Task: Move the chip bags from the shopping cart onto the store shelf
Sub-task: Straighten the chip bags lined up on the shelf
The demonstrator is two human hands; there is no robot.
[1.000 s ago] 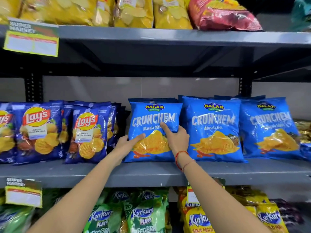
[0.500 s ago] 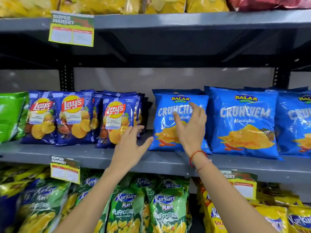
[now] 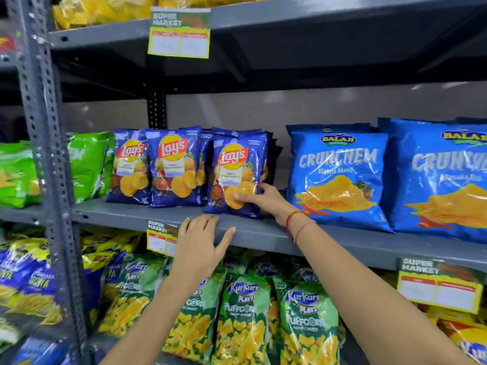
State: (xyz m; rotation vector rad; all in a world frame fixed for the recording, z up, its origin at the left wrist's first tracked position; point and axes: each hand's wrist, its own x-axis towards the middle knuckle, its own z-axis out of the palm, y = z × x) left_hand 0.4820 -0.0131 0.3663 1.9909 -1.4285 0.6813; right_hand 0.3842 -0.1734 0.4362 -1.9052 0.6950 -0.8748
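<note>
Dark blue Lay's chip bags stand in rows on the grey middle shelf (image 3: 137, 213). My right hand (image 3: 263, 198) grips the lower right corner of the front right Lay's bag (image 3: 234, 167), thumb on its face and fingers behind. My left hand (image 3: 200, 243) hovers open, fingers spread, just in front of the shelf's front edge below that bag, holding nothing. Light blue Balaji Crunchem bags (image 3: 340, 175) stand upright to the right of my right hand. The shopping cart is out of view.
Green bags (image 3: 87, 164) fill the shelf's left end beside a perforated grey upright (image 3: 44, 143). Kurkure Puffcorn bags (image 3: 242, 317) crowd the lower shelf. Yellow bags lie on the top shelf (image 3: 290, 14). Price tags (image 3: 179, 32) hang from the shelf edges.
Both hands left the Crunchem bag and moved left. My right hand has closed on the front right Lay's bag; my left hand dropped to the shelf edge. The view swung left.
</note>
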